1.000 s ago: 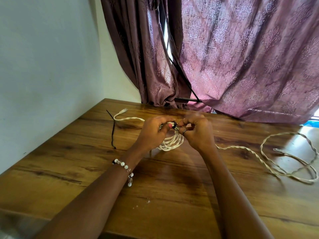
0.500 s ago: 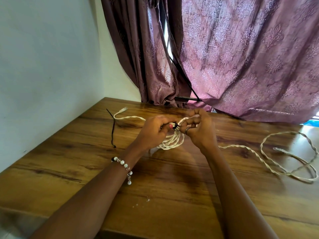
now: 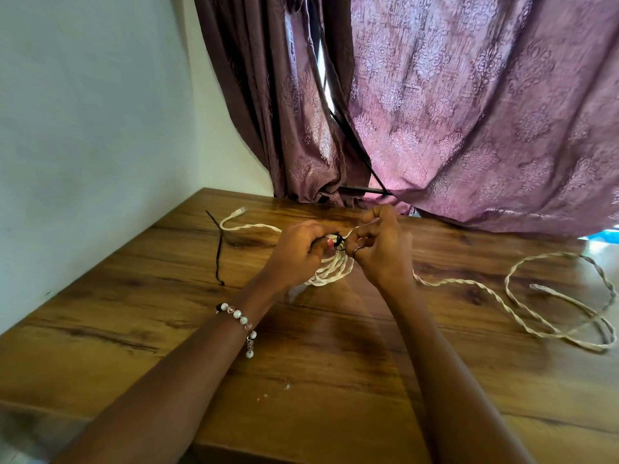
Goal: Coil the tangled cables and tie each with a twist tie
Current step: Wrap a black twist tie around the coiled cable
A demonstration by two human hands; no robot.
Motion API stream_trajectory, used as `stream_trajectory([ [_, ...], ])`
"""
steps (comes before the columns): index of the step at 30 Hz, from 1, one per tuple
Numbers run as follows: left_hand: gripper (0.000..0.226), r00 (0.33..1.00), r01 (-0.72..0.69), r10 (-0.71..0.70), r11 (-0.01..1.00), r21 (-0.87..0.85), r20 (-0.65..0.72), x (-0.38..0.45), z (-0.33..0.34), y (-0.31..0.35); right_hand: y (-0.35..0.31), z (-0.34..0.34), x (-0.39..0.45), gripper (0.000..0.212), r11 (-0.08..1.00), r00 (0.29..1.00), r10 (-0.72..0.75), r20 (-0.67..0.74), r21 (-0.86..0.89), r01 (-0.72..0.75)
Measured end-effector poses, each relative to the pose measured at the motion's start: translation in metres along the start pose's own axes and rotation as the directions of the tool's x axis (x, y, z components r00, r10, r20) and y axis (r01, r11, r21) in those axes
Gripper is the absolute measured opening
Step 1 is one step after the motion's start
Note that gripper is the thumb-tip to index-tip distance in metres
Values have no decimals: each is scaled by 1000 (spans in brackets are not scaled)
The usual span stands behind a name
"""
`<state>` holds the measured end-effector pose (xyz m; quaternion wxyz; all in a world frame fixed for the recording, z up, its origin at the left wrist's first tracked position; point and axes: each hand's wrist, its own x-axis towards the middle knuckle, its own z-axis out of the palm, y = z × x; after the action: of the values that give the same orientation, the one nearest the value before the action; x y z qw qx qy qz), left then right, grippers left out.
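Your desk (image 3: 335, 380) is wood-grain board, warm brown with dark streaks, and its smooth finish is glossy enough to throw glare near the right edge. The cream cable (image 3: 330, 271) you hold looks like twisted cord, matt, as does the loose cable (image 3: 556, 306) toward the right edge. The twist tie (image 3: 339, 242) is thin, black and matt. Behind the far edge, the curtain (image 3: 469, 112) is purple cloth with a slightly shiny woven damask pattern.

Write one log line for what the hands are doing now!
step: tying | left hand: pinches black twist tie | right hand: holds white coil | second tie: on table
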<state>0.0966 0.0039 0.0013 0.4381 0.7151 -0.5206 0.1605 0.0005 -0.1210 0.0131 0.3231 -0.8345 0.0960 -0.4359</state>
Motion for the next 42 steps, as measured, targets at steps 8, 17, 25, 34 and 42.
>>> stream_trajectory([
  [8, 35, 997, 71, -71, 997, -12, -9, -2, 2, 3, 4, 5, 1, 33, 993, 995, -92, -45, -73, 89],
  [17, 25, 991, 134, -135, 989, -67, -10, -1, 7, 6, 4, 5, 2, 30, 999, 995, 12, -95, 36, -9],
  [25, 24, 948, 285, -302, 946, -152, -99, 0, 6, -1, 6, 1, 3, 12, 998, 997, 16, 74, 52, -20],
  [34, 24, 954, 267, -288, 945, -190, -89, 0, 9, 2, 11, 8, 3, 3, 995, 994, 96, 60, -20, -95],
  [42, 23, 949, 287, -312, 920, -267, -54, 0, 9, 3, 23, 11, 6, 10, 981, 993, -20, 118, -190, 42],
])
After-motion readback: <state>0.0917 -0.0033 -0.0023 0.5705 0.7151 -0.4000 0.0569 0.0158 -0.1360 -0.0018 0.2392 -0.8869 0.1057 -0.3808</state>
